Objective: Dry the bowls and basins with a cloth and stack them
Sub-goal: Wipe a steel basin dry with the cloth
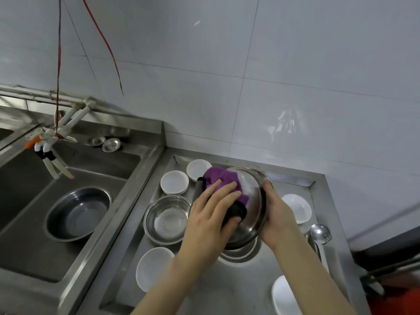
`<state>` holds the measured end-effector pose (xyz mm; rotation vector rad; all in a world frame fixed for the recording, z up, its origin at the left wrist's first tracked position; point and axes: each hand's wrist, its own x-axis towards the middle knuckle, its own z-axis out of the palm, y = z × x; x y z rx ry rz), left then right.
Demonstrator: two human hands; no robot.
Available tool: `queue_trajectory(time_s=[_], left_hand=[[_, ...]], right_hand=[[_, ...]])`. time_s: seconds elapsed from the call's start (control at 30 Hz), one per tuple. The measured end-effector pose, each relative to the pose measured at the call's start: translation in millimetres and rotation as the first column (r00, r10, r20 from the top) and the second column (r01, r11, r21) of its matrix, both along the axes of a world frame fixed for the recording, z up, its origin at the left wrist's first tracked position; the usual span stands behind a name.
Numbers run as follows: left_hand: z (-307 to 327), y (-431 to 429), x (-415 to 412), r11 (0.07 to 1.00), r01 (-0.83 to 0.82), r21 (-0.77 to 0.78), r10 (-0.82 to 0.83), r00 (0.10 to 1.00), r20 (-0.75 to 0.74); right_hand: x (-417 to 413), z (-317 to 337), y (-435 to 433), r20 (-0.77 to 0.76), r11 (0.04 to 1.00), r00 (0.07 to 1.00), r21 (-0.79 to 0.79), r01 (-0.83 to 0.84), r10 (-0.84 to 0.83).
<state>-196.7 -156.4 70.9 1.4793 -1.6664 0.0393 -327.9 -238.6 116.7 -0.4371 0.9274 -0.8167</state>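
- The basin (pixel 253 198) tilts above the worktop (pixel 245 287), rim clamped in the grip of the right hand (pixel 278 214)
- The left hand (pixel 211 212) presses the soft cloth (pixel 217 176) inside, fingers flat
- Steel probably slippery; hold the rim

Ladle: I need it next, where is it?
In the head view, the ladle lies by the right edge of the counter, just below a white bowl, right of the right hand.
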Motion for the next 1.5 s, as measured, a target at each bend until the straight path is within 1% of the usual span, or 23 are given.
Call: queue_trajectory(time_s=[0.1, 0.17, 0.2, 0.27, 0.37, 0.5, 0.57, 0.63, 0.67, 0.73, 0.8, 0.9, 0.97, 1.07, 1.13, 1.17, 1.23, 1.3, 1.37, 1.4, 1.5], left_hand=[[-2, -3, 11, 0.994, -0.082, 0.072, 0.093, 0.981, -0.169], [-6, -4, 11, 0.991, -0.084, 0.100, 0.111, 0.948, -0.300], [-9, -2, 9, 0.991, -0.087, 0.106, 0.118, 0.934, -0.337], [-12, 3, 1, 0.989, -0.113, 0.100, 0.140, 0.934, -0.328], [-11, 11, -15, 0.991, -0.130, 0.031, 0.134, 0.963, -0.232], [-14, 12, -26, 0.995, -0.088, -0.052, 0.083, 0.993, -0.083], [-19, 9, -18, 0.996, -0.069, -0.060, 0.069, 0.998, -0.012], [-24, 8, -4, 0.999, -0.028, -0.034, 0.029, 0.999, 0.016], [-25, 9, 4, 1.000, -0.009, -0.012, 0.009, 1.000, -0.003], [-26, 13, 18, 0.999, -0.022, 0.040, 0.026, 0.994, -0.108], [-27, 16, 34, 0.992, -0.067, 0.105, 0.090, 0.968, -0.236], [-28, 23, 60, 0.985, -0.048, 0.168, 0.108, 0.921, -0.373], [-27, 32, 81, 0.983, -0.059, 0.176, 0.127, 0.904, -0.408], [-29, 50, 118, 0.965, -0.185, 0.184, 0.242, 0.900, -0.362], [-35, 65, 142, 0.929, -0.292, 0.228, 0.351, 0.892, -0.284], [-39, 72, 152, 0.905, -0.341, 0.253, 0.398, 0.889, -0.228], [-50, 86, 171, 0.864, -0.416, 0.284, 0.456, 0.885, -0.092], [-65, 96, 187, 0.840, -0.455, 0.296, 0.464, 0.885, 0.041], [-83, 105, 201, 0.817, -0.471, 0.332, 0.458, 0.880, 0.124], [-93, 109, 207, 0.804, -0.476, 0.358, 0.454, 0.879, 0.147], [-118, 118, 220, 0.762, -0.488, 0.426, 0.450, 0.872, 0.193]], right_hand=[[-3, -5, 4, -0.038, 1.000, 0.999, -0.015, 0.017, -0.018], [-4, -5, 4, -0.069, 0.999, 0.997, -0.034, 0.032, -0.034], [-4, -3, 4, -0.090, 0.999, 0.995, -0.041, 0.034, -0.037], [-2, 1, 3, -0.103, 0.998, 0.994, -0.045, 0.034, -0.038], [5, 5, 4, -0.101, 0.997, 0.992, -0.023, 0.073, -0.075], [14, -3, 15, -0.093, 0.994, 0.990, 0.018, 0.109, -0.106], [16, -5, 21, -0.093, 0.994, 0.990, 0.000, 0.105, -0.105], [15, -8, 25, -0.107, 0.996, 0.990, -0.029, 0.090, -0.092], [15, -9, 28, -0.126, 0.995, 0.988, -0.045, 0.084, -0.089], [15, -12, 32, -0.146, 0.997, 0.987, -0.045, 0.059, -0.065], [15, -17, 37, -0.147, 0.999, 0.989, -0.019, 0.028, -0.030], [16, -26, 43, -0.182, 1.000, 0.983, -0.016, -0.007, 0.004], [19, -32, 44, -0.230, 0.998, 0.973, -0.055, -0.041, 0.027], [24, -35, 50, -0.303, 0.975, 0.948, -0.162, -0.149, 0.095], [29, -37, 56, -0.400, 0.933, 0.904, -0.244, -0.265, 0.152], [33, -40, 60, -0.488, 0.890, 0.853, -0.283, -0.357, 0.186], [40, -48, 65, -0.663, 0.777, 0.707, -0.302, -0.552, 0.245], [48, -60, 67, -0.787, 0.654, 0.560, -0.285, -0.701, 0.257], [55, -74, 69, -0.867, 0.547, 0.447, -0.269, -0.793, 0.221], [59, -81, 70, -0.891, 0.514, 0.407, -0.258, -0.818, 0.200], [66, -100, 71, -0.944, 0.453, 0.318, -0.246, -0.857, 0.089]])
